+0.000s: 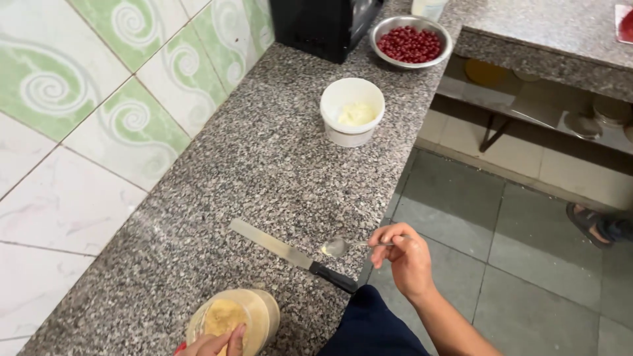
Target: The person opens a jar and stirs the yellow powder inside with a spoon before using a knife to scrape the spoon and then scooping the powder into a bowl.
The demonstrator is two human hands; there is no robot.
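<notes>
Granite bench (264, 165) is carrying everything. At the near edge the left hand (214, 344) is wrapping around a clear jar (237, 320) of yellow paste. The right hand (403, 257) is pinching a spoon (343, 246) by its handle, fingers closed, the bowl hovering over a long knife (290, 254). It seems a scooping step; next the spoon would need lowering carefully into the jar mouth. Farther away a white tub (352, 111) is standing.

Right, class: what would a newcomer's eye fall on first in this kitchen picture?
Probably the round steel bowl of red berries at the far end of the speckled granite counter. Nearer, the right hand holds a small metal spoon above a long black-handled knife.
</notes>
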